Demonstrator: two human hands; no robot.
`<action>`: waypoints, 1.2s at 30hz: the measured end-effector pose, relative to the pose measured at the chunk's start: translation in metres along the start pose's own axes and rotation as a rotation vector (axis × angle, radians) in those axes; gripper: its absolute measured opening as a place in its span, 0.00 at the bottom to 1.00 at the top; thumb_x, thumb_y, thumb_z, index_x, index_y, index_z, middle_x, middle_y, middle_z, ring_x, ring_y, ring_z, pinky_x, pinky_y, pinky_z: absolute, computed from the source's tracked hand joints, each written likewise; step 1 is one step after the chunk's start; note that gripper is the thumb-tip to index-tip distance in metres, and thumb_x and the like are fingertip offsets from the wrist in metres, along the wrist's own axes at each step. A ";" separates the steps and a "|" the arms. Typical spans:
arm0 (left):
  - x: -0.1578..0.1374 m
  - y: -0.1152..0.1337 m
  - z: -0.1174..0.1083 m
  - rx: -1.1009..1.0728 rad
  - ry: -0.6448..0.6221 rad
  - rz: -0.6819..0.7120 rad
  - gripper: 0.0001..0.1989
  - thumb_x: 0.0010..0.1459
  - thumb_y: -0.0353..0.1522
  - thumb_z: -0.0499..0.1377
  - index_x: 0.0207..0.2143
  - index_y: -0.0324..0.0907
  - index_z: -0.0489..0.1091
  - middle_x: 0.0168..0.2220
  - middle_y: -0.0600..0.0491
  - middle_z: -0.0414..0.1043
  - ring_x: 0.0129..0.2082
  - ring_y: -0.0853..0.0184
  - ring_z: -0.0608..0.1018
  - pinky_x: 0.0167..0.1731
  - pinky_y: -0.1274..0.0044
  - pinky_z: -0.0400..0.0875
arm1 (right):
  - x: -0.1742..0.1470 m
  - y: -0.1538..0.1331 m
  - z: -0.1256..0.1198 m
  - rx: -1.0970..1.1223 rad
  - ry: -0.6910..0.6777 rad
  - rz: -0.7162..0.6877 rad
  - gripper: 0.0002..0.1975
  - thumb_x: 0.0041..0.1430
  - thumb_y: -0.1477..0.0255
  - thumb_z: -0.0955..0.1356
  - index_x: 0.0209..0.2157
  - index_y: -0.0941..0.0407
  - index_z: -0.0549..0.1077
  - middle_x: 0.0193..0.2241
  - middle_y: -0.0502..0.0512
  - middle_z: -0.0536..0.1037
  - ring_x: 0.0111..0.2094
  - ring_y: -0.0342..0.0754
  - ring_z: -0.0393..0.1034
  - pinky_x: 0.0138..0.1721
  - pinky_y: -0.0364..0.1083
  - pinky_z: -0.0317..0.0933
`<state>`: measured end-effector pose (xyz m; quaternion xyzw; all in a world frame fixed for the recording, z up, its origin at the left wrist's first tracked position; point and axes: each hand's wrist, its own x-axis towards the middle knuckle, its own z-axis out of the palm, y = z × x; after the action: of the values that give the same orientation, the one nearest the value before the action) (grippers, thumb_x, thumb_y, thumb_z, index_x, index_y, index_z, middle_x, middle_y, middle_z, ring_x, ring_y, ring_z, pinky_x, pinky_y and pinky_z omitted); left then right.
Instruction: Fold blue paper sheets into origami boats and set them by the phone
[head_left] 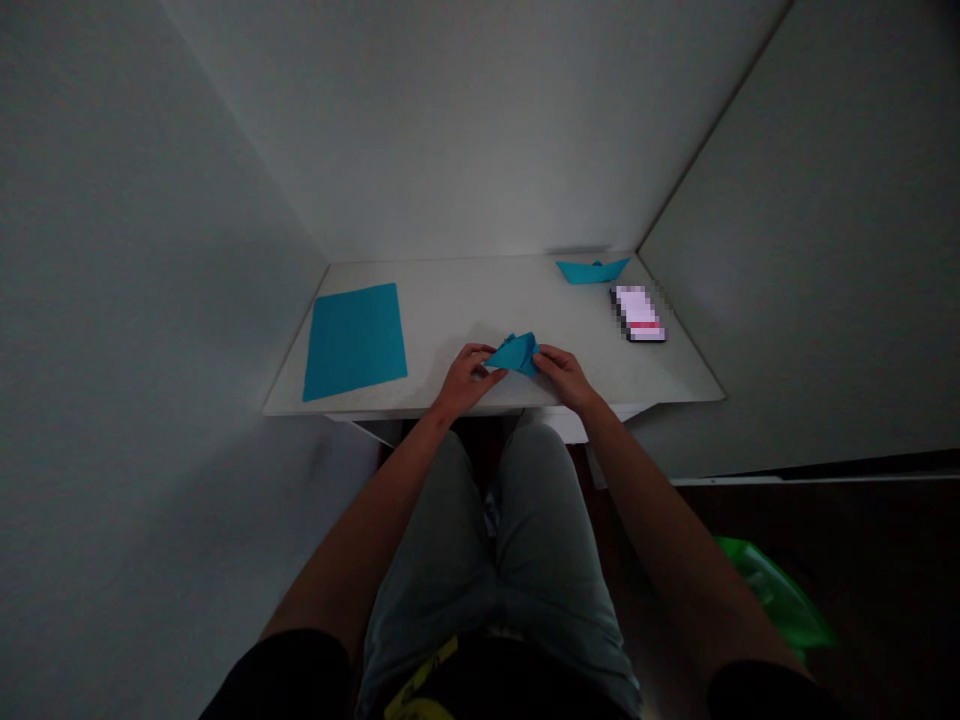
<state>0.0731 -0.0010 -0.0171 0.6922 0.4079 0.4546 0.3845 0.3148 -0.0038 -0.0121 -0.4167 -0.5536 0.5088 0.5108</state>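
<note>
Between my two hands, just over the front part of the white table, is a blue folded paper boat (516, 353). My left hand (469, 378) pinches its pointed left end between thumb and fingers. The right end is gripped by my right hand (562, 374), thumb toward me and fingers behind the paper. A fold at that right end stands up and looks partly opened. Another blue paper boat (592, 272) rests near the back right of the table. Flat on the left side lies a blue sheet of paper (355, 340).
The white table (465, 290) is boxed in by walls at the back and both sides. A phone (639, 314) with a blurred screen lies at the right. On the dark floor at the lower right is a green plastic bag (776, 595). My legs are under the front edge.
</note>
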 end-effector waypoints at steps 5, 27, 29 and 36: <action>-0.006 0.002 0.000 0.049 -0.041 -0.002 0.20 0.60 0.48 0.74 0.42 0.42 0.81 0.56 0.44 0.73 0.40 0.67 0.80 0.42 0.71 0.81 | -0.001 -0.005 0.001 -0.075 0.006 -0.016 0.28 0.57 0.39 0.76 0.30 0.52 0.81 0.28 0.49 0.75 0.32 0.47 0.67 0.38 0.47 0.66; -0.003 0.011 0.005 0.072 -0.031 -0.057 0.15 0.72 0.44 0.62 0.37 0.44 0.81 0.42 0.49 0.79 0.46 0.61 0.80 0.52 0.68 0.74 | -0.012 -0.013 0.015 -0.319 -0.228 -0.088 0.20 0.68 0.50 0.72 0.35 0.52 0.79 0.31 0.50 0.75 0.30 0.46 0.64 0.34 0.47 0.58; -0.003 0.014 0.004 0.067 -0.055 -0.080 0.16 0.72 0.44 0.61 0.36 0.44 0.80 0.39 0.50 0.80 0.43 0.62 0.80 0.48 0.70 0.73 | -0.012 -0.012 0.016 -0.343 -0.231 -0.106 0.20 0.70 0.50 0.71 0.34 0.52 0.78 0.31 0.50 0.75 0.31 0.46 0.65 0.35 0.47 0.58; -0.004 0.021 0.003 -0.008 -0.060 -0.186 0.16 0.69 0.46 0.62 0.36 0.44 0.79 0.36 0.52 0.81 0.39 0.62 0.79 0.46 0.71 0.71 | -0.013 -0.009 0.018 -0.438 -0.247 -0.167 0.19 0.68 0.51 0.74 0.34 0.52 0.76 0.32 0.50 0.75 0.33 0.47 0.67 0.37 0.48 0.61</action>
<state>0.0797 -0.0126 0.0000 0.6631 0.4569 0.3975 0.4398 0.2992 -0.0198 -0.0046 -0.4049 -0.7411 0.3800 0.3773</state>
